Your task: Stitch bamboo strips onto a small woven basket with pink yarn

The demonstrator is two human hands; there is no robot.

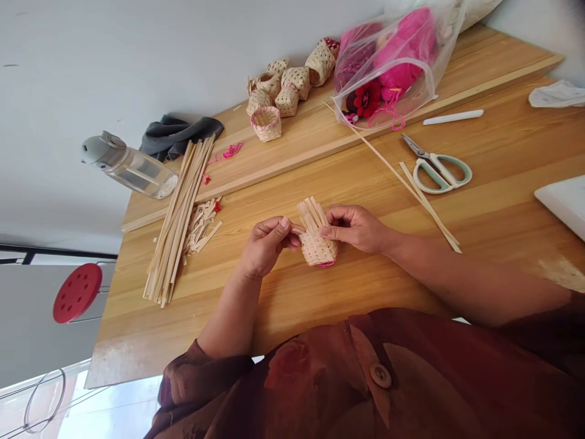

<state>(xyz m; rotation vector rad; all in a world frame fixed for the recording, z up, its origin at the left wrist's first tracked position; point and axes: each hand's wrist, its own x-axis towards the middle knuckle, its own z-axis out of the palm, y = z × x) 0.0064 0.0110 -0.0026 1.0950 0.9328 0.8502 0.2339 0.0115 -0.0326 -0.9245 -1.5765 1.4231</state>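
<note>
"What are the hands on?"

"A small woven basket (316,247), held just above the desk (274,305), its loose strip ends (312,214) upright. The left hand (267,239) and right hand (353,228) are closed, pinching it from either side, seemingly to keep the weave tight."

"And nearby?"

"A bundle of cut strips (172,231) within reach, scissors (439,172) opposite, and a cluster of woven baskets (287,91) farther off."
</note>
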